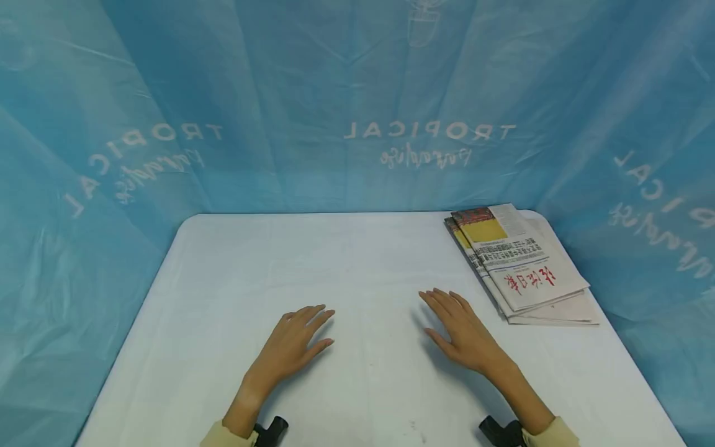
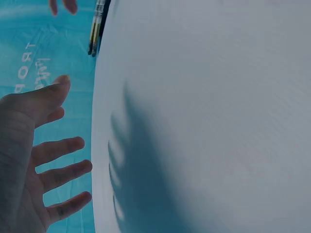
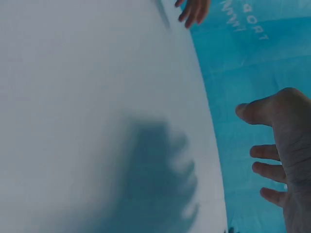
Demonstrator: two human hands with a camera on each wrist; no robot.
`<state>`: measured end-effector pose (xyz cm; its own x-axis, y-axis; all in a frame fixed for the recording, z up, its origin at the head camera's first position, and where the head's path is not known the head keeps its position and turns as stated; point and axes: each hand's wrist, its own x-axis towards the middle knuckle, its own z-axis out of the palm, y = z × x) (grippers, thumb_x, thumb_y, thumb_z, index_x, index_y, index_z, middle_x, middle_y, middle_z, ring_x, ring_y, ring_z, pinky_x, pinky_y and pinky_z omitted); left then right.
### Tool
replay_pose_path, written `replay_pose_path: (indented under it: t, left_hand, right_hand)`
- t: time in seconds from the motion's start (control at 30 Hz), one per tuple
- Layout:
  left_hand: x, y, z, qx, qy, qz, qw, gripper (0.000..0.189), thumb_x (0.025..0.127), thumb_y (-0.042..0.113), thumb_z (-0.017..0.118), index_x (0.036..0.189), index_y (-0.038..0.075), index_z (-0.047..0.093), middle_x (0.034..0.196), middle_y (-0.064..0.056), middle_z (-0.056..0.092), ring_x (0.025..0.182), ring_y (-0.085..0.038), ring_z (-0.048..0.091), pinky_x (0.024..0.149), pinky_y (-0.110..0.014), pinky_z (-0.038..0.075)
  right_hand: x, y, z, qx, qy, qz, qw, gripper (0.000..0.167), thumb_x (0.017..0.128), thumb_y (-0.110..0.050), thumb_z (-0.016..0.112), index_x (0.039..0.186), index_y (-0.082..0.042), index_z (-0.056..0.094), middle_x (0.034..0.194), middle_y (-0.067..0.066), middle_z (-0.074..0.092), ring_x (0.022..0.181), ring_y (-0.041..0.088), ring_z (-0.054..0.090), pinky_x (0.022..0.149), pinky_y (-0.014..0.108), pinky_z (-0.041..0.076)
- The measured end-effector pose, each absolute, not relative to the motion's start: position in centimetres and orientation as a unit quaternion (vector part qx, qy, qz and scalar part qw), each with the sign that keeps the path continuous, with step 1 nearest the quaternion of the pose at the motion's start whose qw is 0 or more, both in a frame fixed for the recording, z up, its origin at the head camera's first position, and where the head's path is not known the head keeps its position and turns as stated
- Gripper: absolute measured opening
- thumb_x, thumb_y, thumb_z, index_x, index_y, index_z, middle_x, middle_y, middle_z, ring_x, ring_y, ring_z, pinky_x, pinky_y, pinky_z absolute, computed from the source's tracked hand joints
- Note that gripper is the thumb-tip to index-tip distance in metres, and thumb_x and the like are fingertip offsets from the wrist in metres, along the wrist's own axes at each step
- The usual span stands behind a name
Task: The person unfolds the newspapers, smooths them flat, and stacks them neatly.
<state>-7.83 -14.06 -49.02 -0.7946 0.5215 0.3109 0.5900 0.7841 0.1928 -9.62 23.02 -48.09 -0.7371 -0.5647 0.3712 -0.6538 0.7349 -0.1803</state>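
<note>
My left hand (image 1: 292, 345) hovers above the white table (image 1: 335, 261), fingers spread and nothing in it. Its shadow falls on the cloth in the left wrist view, where the thumb and fingers of the left hand (image 2: 43, 160) stand apart. The right hand (image 1: 460, 332) is likewise raised over the table, relaxed and holding nothing. Nearest to it, a stack of folded newspapers (image 1: 522, 267) lies at the back right. In the right wrist view the right hand (image 3: 286, 145) shows its thumb apart from the fingers.
A blue curtain (image 1: 279, 93) printed with mirrored white lettering hangs around the back and both sides of the table. A dark wrist camera (image 1: 272, 431) sits on the left wrist, another camera (image 1: 501, 431) on the right. Small grey marks (image 1: 416, 431) show near the front.
</note>
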Motion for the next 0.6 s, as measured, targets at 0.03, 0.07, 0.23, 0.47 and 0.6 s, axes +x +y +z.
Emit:
replay_pose_path:
  t: [0.03,0.07,0.23,0.47,0.6]
  left_hand:
    - [-7.9,-13.9,-48.9,-0.294,-0.937,-0.151,0.115,0.054,0.09,0.04,0.068,0.138,0.018,0.055,0.135,-0.008,0.059,0.122,-0.027,0.056,0.095,-0.049,0.046]
    - [-7.9,-13.8,-48.9,-0.292,-0.936,-0.162,0.108,0.053,0.091,0.04,0.067,0.137,0.018,0.056,0.135,-0.008,0.059,0.122,-0.027,0.056,0.095,-0.049,0.045]
    - [-8.5,-12.7,-49.0,-0.282,-0.931,-0.219,0.08,0.047,0.093,0.037,0.066,0.134,0.017,0.058,0.133,-0.005,0.061,0.122,-0.025,0.057,0.094,-0.048,0.046]
    - [-9.9,-11.1,-49.5,-0.274,-0.921,-0.275,0.035,0.044,0.096,0.039,0.061,0.135,0.018,0.058,0.134,-0.002,0.061,0.124,-0.022,0.056,0.098,-0.046,0.045]
    - [-10.6,-10.1,-49.4,-0.282,-0.917,-0.282,0.014,0.045,0.097,0.038,0.059,0.136,0.016,0.058,0.134,-0.003,0.061,0.124,-0.023,0.056,0.1,-0.046,0.045]
  right_hand:
    - [-9.7,23.5,-48.2,0.33,-0.921,0.148,0.148,0.073,0.083,-0.021,0.075,0.147,-0.007,0.042,0.141,0.016,0.051,0.132,0.036,0.046,0.111,0.05,0.027]
    - [-9.8,24.0,-48.3,0.326,-0.922,0.147,0.15,0.072,0.082,-0.019,0.076,0.146,-0.007,0.044,0.14,0.017,0.052,0.131,0.036,0.047,0.11,0.051,0.028]
    - [-11.2,27.2,-48.6,0.294,-0.932,0.14,0.158,0.061,0.082,-0.004,0.072,0.138,-0.003,0.05,0.133,0.023,0.055,0.126,0.04,0.049,0.103,0.058,0.034]
    - [-12.6,30.8,-48.5,0.177,-0.967,0.097,0.158,0.051,0.087,0.0,0.064,0.135,0.005,0.049,0.13,0.031,0.054,0.124,0.047,0.048,0.101,0.061,0.036]
    - [-12.5,32.4,-48.4,0.127,-0.976,0.072,0.161,0.052,0.088,-0.01,0.066,0.134,0.009,0.049,0.127,0.035,0.055,0.117,0.052,0.052,0.093,0.063,0.042]
